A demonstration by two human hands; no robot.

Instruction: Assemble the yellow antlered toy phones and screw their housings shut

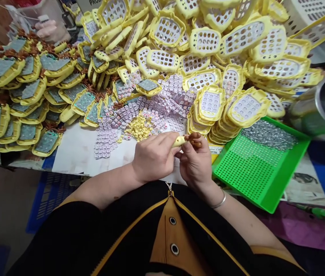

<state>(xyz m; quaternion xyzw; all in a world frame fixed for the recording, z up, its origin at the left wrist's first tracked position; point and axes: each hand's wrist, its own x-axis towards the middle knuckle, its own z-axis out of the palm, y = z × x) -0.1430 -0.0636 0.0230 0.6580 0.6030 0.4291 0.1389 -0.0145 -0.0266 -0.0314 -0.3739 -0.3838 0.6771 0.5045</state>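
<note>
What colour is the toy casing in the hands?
The toy casing is yellow, with brown knobs; head view.

Head-worn view, facing forward and down, hands (154, 157) near

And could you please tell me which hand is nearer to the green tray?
Right. The right hand is just to the left of the green tray, near its corner; the left hand is farther left, beyond the right hand.
</note>
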